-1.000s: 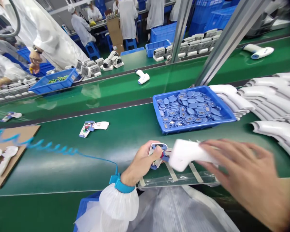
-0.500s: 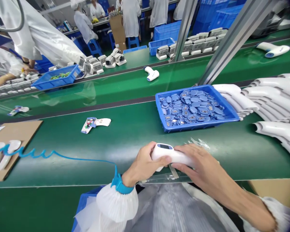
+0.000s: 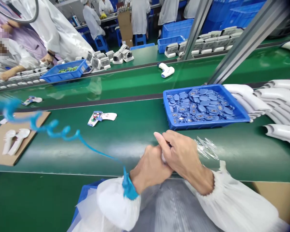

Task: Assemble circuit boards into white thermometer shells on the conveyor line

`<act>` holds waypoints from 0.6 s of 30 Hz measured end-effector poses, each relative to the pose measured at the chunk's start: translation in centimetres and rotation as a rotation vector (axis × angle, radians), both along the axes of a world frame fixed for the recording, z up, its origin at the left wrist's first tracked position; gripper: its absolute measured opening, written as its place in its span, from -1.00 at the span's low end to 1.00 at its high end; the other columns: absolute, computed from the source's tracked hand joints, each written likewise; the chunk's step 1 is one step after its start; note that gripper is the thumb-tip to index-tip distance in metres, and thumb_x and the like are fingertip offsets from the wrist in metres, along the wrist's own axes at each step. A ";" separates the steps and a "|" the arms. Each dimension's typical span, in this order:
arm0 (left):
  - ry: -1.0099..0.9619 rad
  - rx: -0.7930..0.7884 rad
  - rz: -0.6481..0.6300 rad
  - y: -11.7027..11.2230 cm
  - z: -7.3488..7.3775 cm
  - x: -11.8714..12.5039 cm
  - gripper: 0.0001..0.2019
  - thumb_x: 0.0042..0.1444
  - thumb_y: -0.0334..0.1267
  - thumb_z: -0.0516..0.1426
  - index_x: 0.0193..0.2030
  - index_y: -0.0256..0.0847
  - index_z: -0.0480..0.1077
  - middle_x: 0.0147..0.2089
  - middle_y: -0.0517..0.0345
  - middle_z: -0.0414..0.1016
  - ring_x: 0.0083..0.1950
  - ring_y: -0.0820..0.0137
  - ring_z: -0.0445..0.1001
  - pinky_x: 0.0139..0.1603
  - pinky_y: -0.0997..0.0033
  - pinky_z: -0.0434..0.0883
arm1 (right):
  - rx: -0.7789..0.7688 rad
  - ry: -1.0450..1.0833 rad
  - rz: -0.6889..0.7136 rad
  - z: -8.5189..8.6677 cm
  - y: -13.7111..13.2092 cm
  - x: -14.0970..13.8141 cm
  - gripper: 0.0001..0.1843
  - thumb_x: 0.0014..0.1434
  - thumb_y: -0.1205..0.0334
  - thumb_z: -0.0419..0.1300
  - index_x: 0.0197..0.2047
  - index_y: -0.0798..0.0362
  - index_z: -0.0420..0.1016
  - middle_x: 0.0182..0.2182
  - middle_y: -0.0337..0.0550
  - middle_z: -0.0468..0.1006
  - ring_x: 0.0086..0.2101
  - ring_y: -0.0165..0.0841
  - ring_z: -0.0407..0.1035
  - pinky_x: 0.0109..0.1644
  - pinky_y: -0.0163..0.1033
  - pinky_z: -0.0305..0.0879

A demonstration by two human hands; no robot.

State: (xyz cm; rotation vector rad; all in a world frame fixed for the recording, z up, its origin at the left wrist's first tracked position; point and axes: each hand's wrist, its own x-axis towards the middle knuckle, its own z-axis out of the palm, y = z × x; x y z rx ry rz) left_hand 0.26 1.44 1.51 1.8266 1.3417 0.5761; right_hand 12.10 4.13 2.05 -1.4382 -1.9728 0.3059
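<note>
My left hand (image 3: pixel 148 169) and my right hand (image 3: pixel 181 154) are pressed together near the front edge of the green conveyor belt (image 3: pixel 125 135). Both are closed round a white thermometer housing that is almost fully hidden; only a white sliver (image 3: pixel 163 158) shows between them. My right hand lies over the top, index finger pointing up-left. A blue wrist strap (image 3: pixel 129 190) with a coiled cord (image 3: pixel 50 127) sits on my left wrist. A blue tray (image 3: pixel 241 111) of small blue parts stands just beyond my hands.
White housing shells (image 3: pixel 275 103) are stacked at the right. A half-assembled unit (image 3: pixel 100 117) lies mid-belt, and a cardboard sheet (image 3: pixel 38 124) with white shells lies at left. A white thermometer (image 3: pixel 166 70) rides the far belt. Other workers stand behind, beside another blue tray (image 3: pixel 66 72).
My right hand brought a white shell onto the piece in my left hand, then both closed over it and pulled nearer. The blue cord swung upward.
</note>
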 end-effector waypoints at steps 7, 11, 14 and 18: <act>-0.027 -0.012 -0.028 0.5 0.2 -0.1 -0.79 0.12 -0.27 0.19 -0.10 -0.22 0.43 -0.21 0.07 0.64 -0.32 0.25 0.58 -0.36 0.33 0.39 | 0.165 0.130 -0.089 0.5 0.1 1.1 -0.45 0.43 0.12 0.09 -0.60 0.05 0.09 -0.64 -0.33 0.14 -0.57 -0.51 0.05 -0.41 -0.24 -0.05; -0.052 -0.085 0.005 -0.1 0.1 0.2 -0.73 0.17 -0.21 0.19 -0.01 -0.23 0.41 -0.16 0.02 0.65 -0.26 0.21 0.62 -0.32 0.31 0.44 | 0.076 0.112 -0.062 0.4 -0.2 0.9 -0.46 0.42 0.04 0.09 -0.59 0.04 0.20 -0.63 -0.31 0.26 -0.56 -0.49 0.13 -0.40 -0.24 -0.02; 0.124 -0.023 0.024 -0.3 -0.5 0.8 -0.63 0.06 -0.35 0.17 0.04 -0.36 0.39 -0.13 -0.15 0.64 -0.22 0.05 0.63 -0.25 0.17 0.44 | 0.136 0.107 -0.075 0.0 -0.2 0.0 -0.41 0.43 0.08 0.05 -0.64 0.04 0.12 -0.68 -0.30 0.21 -0.59 -0.48 0.09 -0.43 -0.22 -0.07; 0.250 0.013 0.052 0.0 -0.1 -0.3 -0.70 0.18 -0.20 0.17 0.01 -0.28 0.40 -0.16 -0.07 0.64 -0.27 0.08 0.61 -0.32 0.19 0.39 | 0.005 0.102 -0.016 1.0 1.7 1.0 -0.38 0.44 -0.01 0.00 -0.65 0.03 0.19 -0.67 -0.29 0.28 -0.59 -0.47 0.14 -0.43 -0.25 -0.01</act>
